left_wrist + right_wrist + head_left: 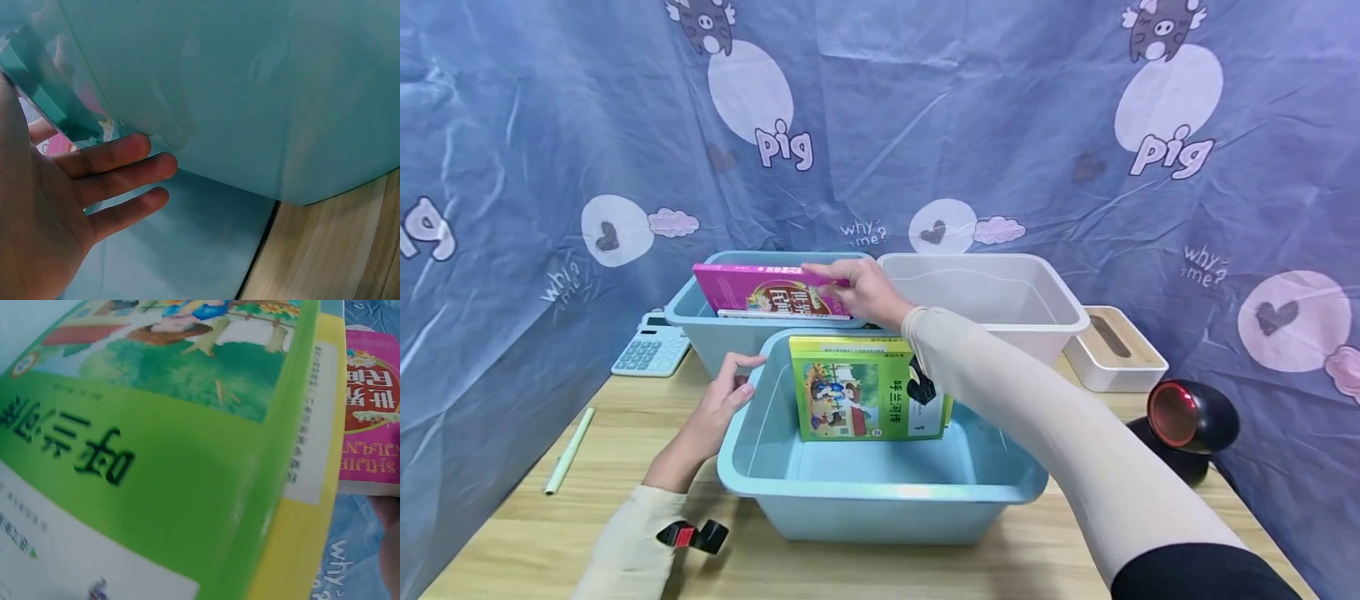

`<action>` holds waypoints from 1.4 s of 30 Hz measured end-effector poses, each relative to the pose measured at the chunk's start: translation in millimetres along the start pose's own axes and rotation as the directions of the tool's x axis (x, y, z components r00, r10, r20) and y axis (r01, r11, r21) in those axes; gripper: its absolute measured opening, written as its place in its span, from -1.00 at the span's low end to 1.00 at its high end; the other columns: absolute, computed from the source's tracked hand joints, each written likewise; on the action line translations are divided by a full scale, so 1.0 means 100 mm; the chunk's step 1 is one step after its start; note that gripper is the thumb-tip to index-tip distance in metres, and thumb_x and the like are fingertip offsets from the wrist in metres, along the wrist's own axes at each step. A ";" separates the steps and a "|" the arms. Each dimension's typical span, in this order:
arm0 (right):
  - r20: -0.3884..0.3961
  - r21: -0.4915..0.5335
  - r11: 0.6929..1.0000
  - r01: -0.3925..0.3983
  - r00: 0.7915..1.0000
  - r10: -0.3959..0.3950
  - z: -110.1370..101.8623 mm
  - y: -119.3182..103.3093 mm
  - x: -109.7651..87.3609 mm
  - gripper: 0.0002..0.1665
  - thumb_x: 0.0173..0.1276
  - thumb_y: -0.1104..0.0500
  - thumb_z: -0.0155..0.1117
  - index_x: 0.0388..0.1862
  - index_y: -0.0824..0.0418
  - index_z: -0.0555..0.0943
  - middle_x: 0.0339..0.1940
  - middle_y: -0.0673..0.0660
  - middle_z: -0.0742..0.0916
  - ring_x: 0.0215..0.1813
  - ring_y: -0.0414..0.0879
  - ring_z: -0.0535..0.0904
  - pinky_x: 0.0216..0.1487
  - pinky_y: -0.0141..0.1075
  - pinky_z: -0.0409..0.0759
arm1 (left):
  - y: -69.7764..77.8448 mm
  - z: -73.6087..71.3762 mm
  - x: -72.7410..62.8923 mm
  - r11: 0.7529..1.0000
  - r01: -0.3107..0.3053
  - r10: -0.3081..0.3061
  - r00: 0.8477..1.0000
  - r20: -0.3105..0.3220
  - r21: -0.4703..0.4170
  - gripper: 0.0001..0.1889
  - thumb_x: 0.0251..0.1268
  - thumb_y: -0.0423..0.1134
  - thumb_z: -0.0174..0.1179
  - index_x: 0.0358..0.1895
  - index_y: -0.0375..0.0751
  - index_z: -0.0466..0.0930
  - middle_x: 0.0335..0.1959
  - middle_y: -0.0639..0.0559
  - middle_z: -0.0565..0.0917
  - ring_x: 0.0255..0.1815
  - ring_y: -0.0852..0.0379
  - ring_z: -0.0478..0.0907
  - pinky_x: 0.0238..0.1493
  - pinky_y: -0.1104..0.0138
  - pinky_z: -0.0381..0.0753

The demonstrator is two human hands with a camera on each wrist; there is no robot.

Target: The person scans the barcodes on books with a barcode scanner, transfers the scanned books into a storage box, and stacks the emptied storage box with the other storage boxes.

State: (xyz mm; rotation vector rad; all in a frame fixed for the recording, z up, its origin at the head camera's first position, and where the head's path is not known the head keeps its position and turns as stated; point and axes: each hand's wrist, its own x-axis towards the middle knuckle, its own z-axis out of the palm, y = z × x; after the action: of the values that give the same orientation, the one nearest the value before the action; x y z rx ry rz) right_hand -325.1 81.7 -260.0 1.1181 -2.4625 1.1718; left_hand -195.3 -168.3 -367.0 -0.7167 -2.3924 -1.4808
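My right hand [871, 293] reaches over to the rear blue bin [760, 335] and pinches the upper right corner of a pink book [727, 287] standing in it. A white strip [782, 315] shows in front of that book's cover. Nearer me, a second blue bin [880, 493] holds an upright green book [898, 417] with a yellow book [827, 342] behind it. My left hand [718, 417] is at this front bin's left rim. In the left wrist view its fingers [134, 172] extend against the outer wall; the thumb is hidden there.
A pale grey bin [1037, 333] stands at the back right, beside a white box with a wooden slotted lid [1123, 358]. A black rounded device [1206, 417] is on the right. To the left lie a blue calculator [653, 350] and a light green pen [569, 452].
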 end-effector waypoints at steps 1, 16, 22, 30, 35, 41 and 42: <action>0.018 0.002 1.000 -0.017 1.000 0.017 0.01 0.01 -0.01 -0.49 0.36 0.27 0.34 0.29 0.03 0.61 0.25 0.15 0.70 -0.55 -0.14 0.50 -0.56 -0.41 0.47 | 0.00 0.00 0.00 1.000 0.003 -0.003 1.000 0.002 0.001 -0.59 0.48 -0.27 -0.16 0.28 -0.42 0.24 0.24 -0.47 0.48 -0.02 0.38 0.52 -0.08 0.38 0.61; 0.259 -0.212 0.970 -0.119 0.950 0.173 0.06 0.07 -0.16 -0.44 0.48 -0.19 0.20 0.39 -0.07 0.52 0.35 0.02 0.63 -0.49 -0.22 0.40 -0.04 -0.30 0.52 | -0.03 0.00 0.03 0.998 0.039 -0.040 0.999 0.027 0.042 -0.57 0.53 -0.21 -0.18 0.30 -0.40 0.21 0.24 -0.45 0.48 0.00 0.35 0.51 -0.04 0.37 0.61; 0.311 -0.258 0.961 -0.100 0.933 0.180 0.07 0.05 -0.16 -0.33 0.55 -0.30 -0.03 0.50 -0.03 0.40 0.22 0.06 0.73 -0.46 -0.18 0.47 0.28 -0.16 0.53 | -0.01 -0.02 0.01 0.997 0.040 -0.042 0.999 0.021 0.065 -0.58 0.52 -0.22 -0.18 0.30 -0.40 0.22 0.30 -0.42 0.45 0.00 0.34 0.50 -0.03 0.37 0.60; 0.303 -0.284 0.950 -0.126 0.929 0.214 0.07 0.01 -0.17 -0.23 0.55 -0.31 -0.05 0.60 -0.01 0.23 -0.12 0.13 0.77 -0.48 -0.14 0.48 0.46 -0.10 0.39 | 0.01 -0.02 0.01 0.997 0.039 -0.041 0.999 0.028 0.070 -0.58 0.53 -0.23 -0.18 0.31 -0.38 0.22 0.25 -0.43 0.49 0.00 0.35 0.51 -0.05 0.37 0.62; 0.273 -0.304 0.942 -0.144 0.934 0.231 0.05 -0.02 -0.17 -0.17 0.53 -0.33 -0.03 0.63 0.00 0.15 -0.33 0.05 0.68 -0.46 -0.15 0.48 0.45 -0.10 0.40 | 0.00 -0.03 0.02 0.997 0.019 -0.021 0.999 0.033 0.069 -0.60 0.53 -0.26 -0.18 0.31 -0.39 0.22 0.21 -0.46 0.51 0.00 0.39 0.51 -0.05 0.38 0.62; 0.217 -0.305 0.935 -0.179 0.943 0.251 0.01 -0.08 -0.13 -0.12 0.51 -0.31 0.03 0.64 0.05 0.12 -0.12 0.14 0.79 -0.30 -0.14 0.62 0.15 -0.16 0.60 | 0.02 -0.04 0.01 0.996 0.023 -0.026 0.999 0.036 0.082 -0.61 0.54 -0.26 -0.18 0.31 -0.38 0.22 0.26 -0.44 0.49 0.01 0.43 0.50 -0.04 0.41 0.62; 0.210 -0.310 0.933 -0.184 0.944 0.256 0.00 -0.09 -0.13 -0.11 0.51 -0.32 0.04 0.64 0.06 0.12 -0.07 0.15 0.79 -0.29 -0.16 0.62 0.14 -0.17 0.61 | 0.02 -0.04 0.01 0.996 0.025 -0.028 0.999 0.034 0.088 -0.61 0.55 -0.26 -0.18 0.31 -0.38 0.22 0.28 -0.43 0.48 0.01 0.43 0.49 -0.04 0.41 0.61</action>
State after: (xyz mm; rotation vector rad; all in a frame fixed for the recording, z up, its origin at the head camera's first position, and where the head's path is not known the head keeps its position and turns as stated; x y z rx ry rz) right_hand -309.6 84.7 -260.8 0.9721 -2.8967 0.7205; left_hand -194.9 -171.2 -363.2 -0.6992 -2.4848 -1.3747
